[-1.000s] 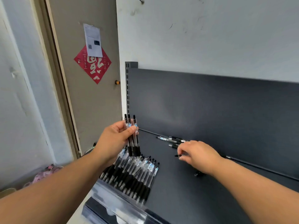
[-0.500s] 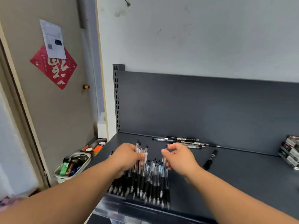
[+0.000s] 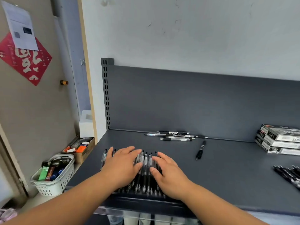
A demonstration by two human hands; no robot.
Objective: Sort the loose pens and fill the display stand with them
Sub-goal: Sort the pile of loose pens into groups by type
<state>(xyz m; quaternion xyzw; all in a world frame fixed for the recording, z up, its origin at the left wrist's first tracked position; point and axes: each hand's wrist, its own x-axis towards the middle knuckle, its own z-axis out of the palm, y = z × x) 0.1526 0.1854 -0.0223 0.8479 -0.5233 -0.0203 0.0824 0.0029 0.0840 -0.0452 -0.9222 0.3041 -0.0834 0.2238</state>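
Black-gripped pen row (image 3: 145, 166) on grey shelf (image 3: 227, 176) front edge, long axes 12-to-6, tips toward 6, left hand (image 3: 121, 167) flat on its 9 side, right hand (image 3: 169, 175) flat on 3 side, fingers (image 3: 128, 150) straight, gripping nothing

Rear wall (image 3: 194, 33): pale plaster, scuffed, with hairline cracks. Against it stands a dark grey metal shelf (image 3: 227, 176) with a matching back panel (image 3: 194, 103) and a slotted upright (image 3: 105, 95) at its left end. To the left, a tan door (image 3: 40, 119) bears a red diamond decoration (image 3: 27, 65), overlapped by a white printed sheet (image 3: 21, 26). Floor level: a white basket (image 3: 53, 187) and a cardboard box (image 3: 84, 154), both holding assorted items. Lighting is even.
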